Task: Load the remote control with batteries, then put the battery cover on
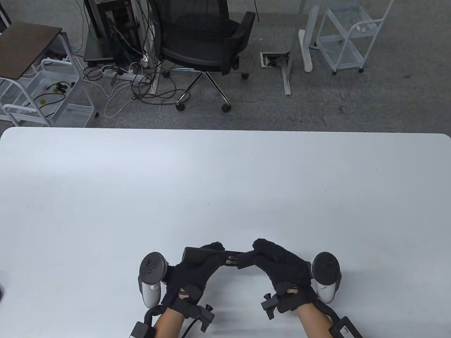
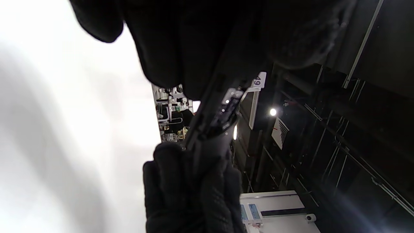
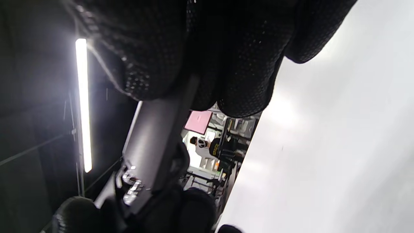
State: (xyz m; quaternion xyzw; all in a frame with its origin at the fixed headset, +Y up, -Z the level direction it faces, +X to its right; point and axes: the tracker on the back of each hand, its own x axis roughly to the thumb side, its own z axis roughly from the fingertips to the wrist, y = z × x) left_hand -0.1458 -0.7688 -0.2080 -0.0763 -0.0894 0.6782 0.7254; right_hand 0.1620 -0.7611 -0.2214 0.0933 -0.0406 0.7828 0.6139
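Black remote control [image 1: 225,260] held off the white table [image 1: 225,183], near the table's near edge, lying roughly crosswise between the two hands. Left hand [image 1: 190,273] grips its left end, fingers wrapped over the body; right hand [image 1: 282,267] grips its right end, fingers curled over the top. Both grips are closed around the remote, one hand per end. A small white printed label shows on the exposed middle section in the table view.

Left wrist view: the remote [image 2: 213,129] runs from the left hand's gloved fingers [image 2: 194,42] at the top down to the right hand [image 2: 190,194] at the bottom. An opening with small pale metal parts shows along its side; whether batteries sit inside cannot be told. Battery cover not identifiable in any view.

Right wrist view: the right hand's fingers [image 3: 226,64] clamp over a smooth grey face of the remote [image 3: 152,139], with small metallic contacts visible towards its lower end, where the left hand [image 3: 181,207] holds it.

Trackers sit on the backs of both hands. Beyond the table: black office chair [image 1: 208,38], white wire carts [image 1: 348,38], cables on grey carpet.
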